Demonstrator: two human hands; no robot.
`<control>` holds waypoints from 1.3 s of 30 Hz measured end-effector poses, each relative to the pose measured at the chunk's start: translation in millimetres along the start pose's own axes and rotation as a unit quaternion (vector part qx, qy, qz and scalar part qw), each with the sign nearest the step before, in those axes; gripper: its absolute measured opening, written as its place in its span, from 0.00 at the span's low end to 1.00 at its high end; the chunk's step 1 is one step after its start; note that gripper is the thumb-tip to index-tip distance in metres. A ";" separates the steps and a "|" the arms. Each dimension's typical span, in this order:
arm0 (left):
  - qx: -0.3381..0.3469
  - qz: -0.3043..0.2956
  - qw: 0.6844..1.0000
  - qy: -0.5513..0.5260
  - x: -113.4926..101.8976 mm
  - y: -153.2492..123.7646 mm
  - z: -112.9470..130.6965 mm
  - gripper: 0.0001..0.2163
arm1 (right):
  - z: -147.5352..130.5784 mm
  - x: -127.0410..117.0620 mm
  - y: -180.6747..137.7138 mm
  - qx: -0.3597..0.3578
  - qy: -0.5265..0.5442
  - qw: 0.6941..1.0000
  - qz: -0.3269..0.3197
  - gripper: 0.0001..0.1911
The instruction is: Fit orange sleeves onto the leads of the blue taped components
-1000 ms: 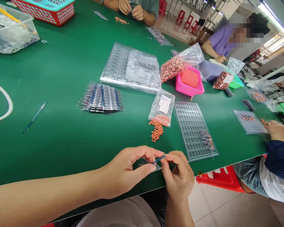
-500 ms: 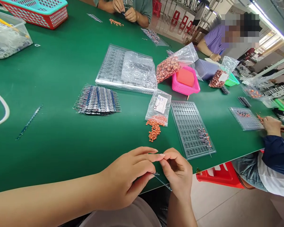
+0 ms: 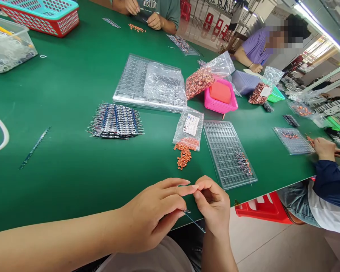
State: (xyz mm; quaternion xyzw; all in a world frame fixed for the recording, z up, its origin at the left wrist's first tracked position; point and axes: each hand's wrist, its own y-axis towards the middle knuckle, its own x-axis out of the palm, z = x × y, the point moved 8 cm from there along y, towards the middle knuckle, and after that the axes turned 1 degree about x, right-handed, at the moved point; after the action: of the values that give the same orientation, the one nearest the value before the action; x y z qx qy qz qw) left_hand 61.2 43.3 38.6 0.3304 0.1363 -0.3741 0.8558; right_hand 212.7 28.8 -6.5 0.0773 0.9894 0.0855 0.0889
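Observation:
My left hand (image 3: 158, 211) pinches a thin dark strip (image 3: 196, 223) between thumb and bent finger, just off the table's front edge. Its outstretched finger meets the fingertips of my right hand (image 3: 214, 206). Those right fingertips are pressed together; whatever lies between them is too small to make out. Beyond my hands is a heap of small orange rings (image 3: 183, 156), spilling from a labelled zip bag (image 3: 190, 126). To the right a clear ribbed tray (image 3: 223, 147) carries a cluster of wired pieces with orange rings (image 3: 243, 163). A stack of dark strips with wire ends (image 3: 116, 121) lies further left.
Clear trays (image 3: 130, 81) with a plastic bag on top stand mid-table. Behind are a bag of copper-coloured rings (image 3: 200, 83) and a pink basket (image 3: 235, 104). A single strip (image 3: 34, 149) lies left. Co-workers sit across and at right, near a red stool (image 3: 263, 209).
My hands stay together in nearly the same pose, with the strip's tip slightly lower. Across the table, a co-worker's two hands have moved apart.

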 end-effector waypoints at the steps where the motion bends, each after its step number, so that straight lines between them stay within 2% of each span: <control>1: -0.002 0.001 1.000 -0.002 0.1 0.1 -0.2 0.10 | -0.3 0.1 -0.6 -0.002 -0.006 1.000 0.002 0.04; 9: 0.019 0.033 0.999 -0.009 -0.7 -1.4 1.1 0.12 | -6.6 3.3 -5.5 -0.056 -0.080 0.995 0.023 0.08; 15: 0.013 0.032 0.999 -0.013 -1.8 -1.1 1.8 0.11 | -14.9 4.8 -6.3 -0.101 -0.130 0.986 0.041 0.11; 22: -0.013 0.037 0.999 -0.020 -2.5 -3.8 -2.1 0.10 | -20.5 4.8 -5.3 -0.116 -0.175 0.976 0.065 0.10; 27: -0.049 0.024 0.997 -0.049 3.2 -5.9 -10.4 0.08 | -25.3 6.4 -8.4 -0.155 -0.237 0.954 0.094 0.10; 33: -0.074 0.046 0.994 -0.066 1.2 -8.4 -15.5 0.08 | -30.5 11.6 -13.5 -0.209 -0.298 0.926 0.096 0.13; 36: -0.091 0.054 0.992 -0.068 -1.0 -8.2 -17.2 0.08 | -30.8 11.9 -13.7 -0.209 -0.292 0.929 0.085 0.14; 39: -0.098 0.059 0.990 -0.077 -3.0 -6.8 -16.9 0.08 | -28.0 9.1 -12.3 -0.184 -0.260 0.944 0.080 0.13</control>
State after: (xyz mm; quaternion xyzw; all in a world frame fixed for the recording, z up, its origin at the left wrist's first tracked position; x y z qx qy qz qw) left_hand 54.4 52.8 24.3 0.2222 0.0868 -0.3324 0.9125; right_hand 196.8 14.0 16.9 0.1579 0.8893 0.2502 0.3487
